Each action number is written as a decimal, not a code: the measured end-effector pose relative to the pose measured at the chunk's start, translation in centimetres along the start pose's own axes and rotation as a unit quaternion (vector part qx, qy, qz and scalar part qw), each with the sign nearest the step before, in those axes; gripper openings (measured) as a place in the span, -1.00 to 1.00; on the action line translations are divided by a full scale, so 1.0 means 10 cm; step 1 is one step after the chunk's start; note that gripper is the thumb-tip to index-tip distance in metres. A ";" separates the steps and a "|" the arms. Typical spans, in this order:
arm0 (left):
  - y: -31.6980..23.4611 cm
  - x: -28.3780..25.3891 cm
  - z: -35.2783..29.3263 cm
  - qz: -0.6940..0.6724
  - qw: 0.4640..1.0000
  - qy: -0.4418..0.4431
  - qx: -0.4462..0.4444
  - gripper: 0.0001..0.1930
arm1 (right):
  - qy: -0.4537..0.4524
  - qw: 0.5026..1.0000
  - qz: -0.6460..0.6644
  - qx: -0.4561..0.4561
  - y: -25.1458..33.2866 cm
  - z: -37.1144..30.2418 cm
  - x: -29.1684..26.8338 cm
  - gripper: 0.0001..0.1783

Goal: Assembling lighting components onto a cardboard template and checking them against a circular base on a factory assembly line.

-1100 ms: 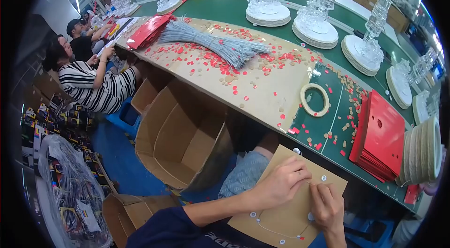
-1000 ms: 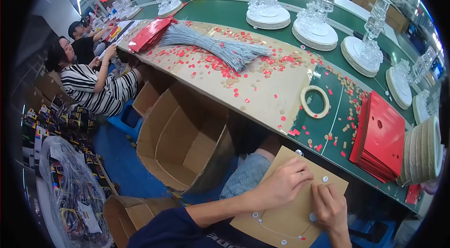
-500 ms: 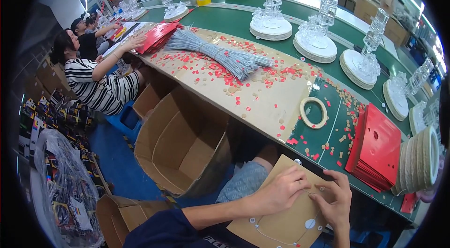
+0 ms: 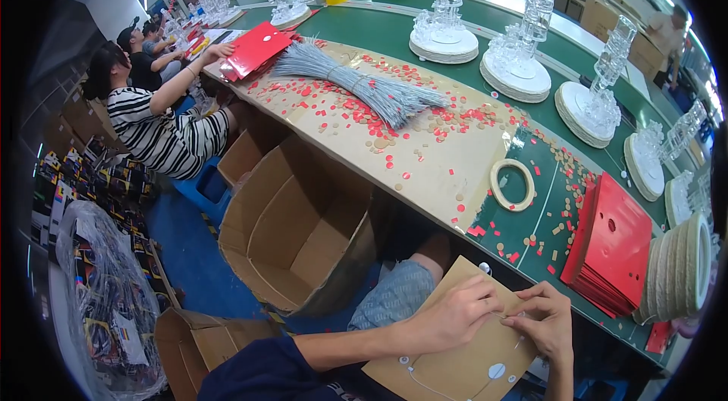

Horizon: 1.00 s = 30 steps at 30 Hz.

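Note:
On my lap leans a brown card sheet [image 4: 453, 361] with small white discs [image 4: 497, 371] on it and a thin pale cord [image 4: 425, 383] running along its lower part. Over its upper half, my left hand [image 4: 457, 315] is closed in a pinch, its fingertips on a thin wire. Facing it, my right hand [image 4: 543, 319] pinches at the same spot with thumb and forefinger, the other fingers bent above. The fingertips of both hands almost meet. The wire's ends are hidden by the fingers.
Beyond the card, the bench [image 4: 425, 189] holds a wire-tie bundle [image 4: 356, 83], scattered red and brown bits, a cream ring [image 4: 512, 185] and red folded sheets [image 4: 610, 242]. Clear stacked pieces on white discs [image 4: 516, 71] line the belt. An open carton [image 4: 303, 227] stands left; a co-worker [image 4: 163, 124] sits beyond.
Both hands stay at the same spot on the card, and my right fingers have curled in closer to the left ones. The co-worker's hand has lowered and the red sheet there lies differently.

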<state>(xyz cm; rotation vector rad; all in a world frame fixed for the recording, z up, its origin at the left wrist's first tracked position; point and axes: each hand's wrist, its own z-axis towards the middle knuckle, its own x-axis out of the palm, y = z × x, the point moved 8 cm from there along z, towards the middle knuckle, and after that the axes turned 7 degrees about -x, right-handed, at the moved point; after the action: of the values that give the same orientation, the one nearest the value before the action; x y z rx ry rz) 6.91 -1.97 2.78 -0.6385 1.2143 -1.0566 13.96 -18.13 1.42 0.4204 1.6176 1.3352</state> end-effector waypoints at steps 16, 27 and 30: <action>0.04 0.00 0.08 -0.016 1.000 -0.022 0.004 -0.86 | -0.006 0.998 0.028 0.060 -0.18 0.06 -0.02 -0.71; 0.03 -0.02 0.10 0.002 1.000 -0.016 -0.021 -0.83 | -0.095 0.973 -0.157 -0.141 0.34 -0.16 0.05 -0.80; 0.01 0.00 0.09 0.030 0.999 -0.022 -0.010 -0.82 | -0.067 0.971 -0.160 -0.164 0.38 -0.07 0.01 -0.83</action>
<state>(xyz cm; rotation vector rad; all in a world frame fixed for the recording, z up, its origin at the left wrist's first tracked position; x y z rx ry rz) 7.81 -2.06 2.91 -0.6333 1.1991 -0.9761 12.20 -17.11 4.75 0.0429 1.2606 1.2649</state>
